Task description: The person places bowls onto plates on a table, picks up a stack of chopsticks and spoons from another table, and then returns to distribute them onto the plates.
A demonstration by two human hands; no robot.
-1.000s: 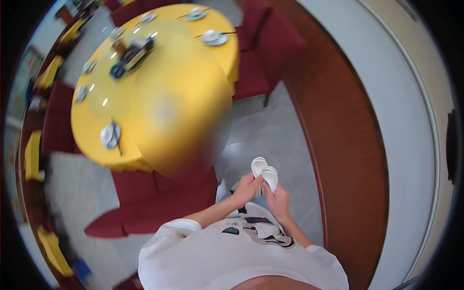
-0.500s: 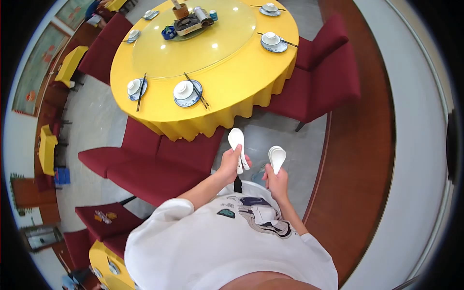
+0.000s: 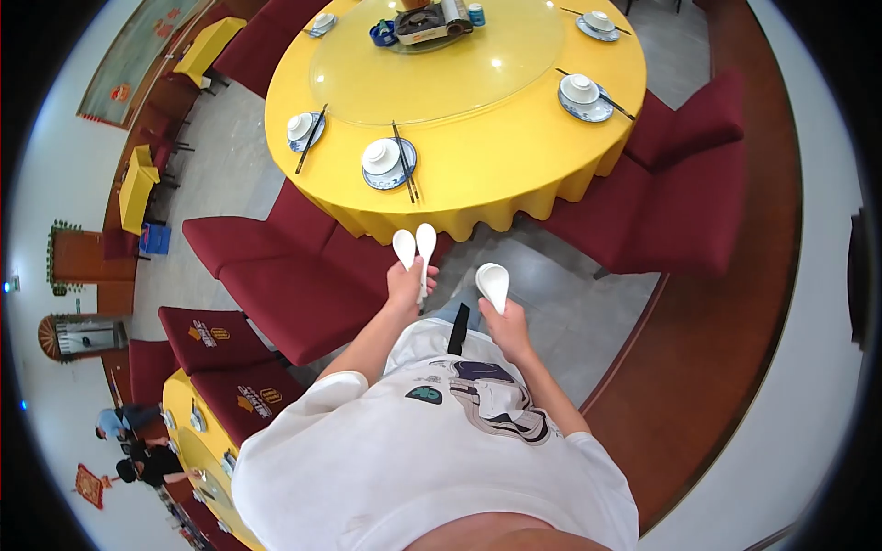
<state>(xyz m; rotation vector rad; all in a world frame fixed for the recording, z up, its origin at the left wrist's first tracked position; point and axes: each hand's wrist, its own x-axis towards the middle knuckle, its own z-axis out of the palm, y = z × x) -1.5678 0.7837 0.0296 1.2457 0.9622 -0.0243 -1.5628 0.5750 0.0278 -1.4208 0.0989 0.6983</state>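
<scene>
White spoons (image 3: pixel 425 241) stand up from my left hand (image 3: pixel 405 283), whose fingers are closed on their handles; two bowls of the spoons show, spread apart. My right hand (image 3: pixel 504 328) is closed round the handles of a stack of white spoons (image 3: pixel 493 283), nested together. Both hands are in the air in front of my body, short of the round table's yellow cloth (image 3: pixel 478 170). Nearest to them on the table are a white bowl (image 3: pixel 380 156) on a blue-patterned plate (image 3: pixel 401 176), with black chopsticks (image 3: pixel 405 165) lying across the plate's right side.
Red chairs (image 3: pixel 303 285) stand at the left, and more red chairs (image 3: pixel 657 207) at the right. A portable stove (image 3: pixel 432 25) is on the glass turntable (image 3: pixel 441 87). Two people (image 3: pixel 152 464) are by another yellow table at the lower left.
The view has shifted, so the table sits further right and higher. The spoons in my left hand have fanned apart. My right hand is a little further left in view.
</scene>
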